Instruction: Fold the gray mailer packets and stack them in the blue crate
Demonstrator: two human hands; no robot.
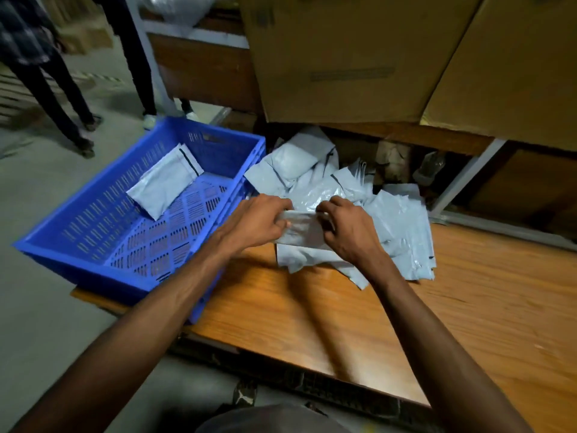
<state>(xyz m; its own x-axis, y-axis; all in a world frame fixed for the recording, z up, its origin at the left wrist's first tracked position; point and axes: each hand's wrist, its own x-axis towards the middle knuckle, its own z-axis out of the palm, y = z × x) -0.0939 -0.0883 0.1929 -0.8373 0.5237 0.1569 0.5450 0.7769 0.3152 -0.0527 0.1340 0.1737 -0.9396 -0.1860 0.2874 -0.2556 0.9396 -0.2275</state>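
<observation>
Both hands pinch gray packet, seemingly folded, over wooden table; warehouse floor beside.

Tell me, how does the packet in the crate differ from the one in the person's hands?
The crate packet lies alone and untouched on the blue crate floor; the held packet sits over the wooden table on a loose pile. The crate packet is already folded flat; the held packet is gripped at both ends by the left hand and right hand. Both are gray.
</observation>
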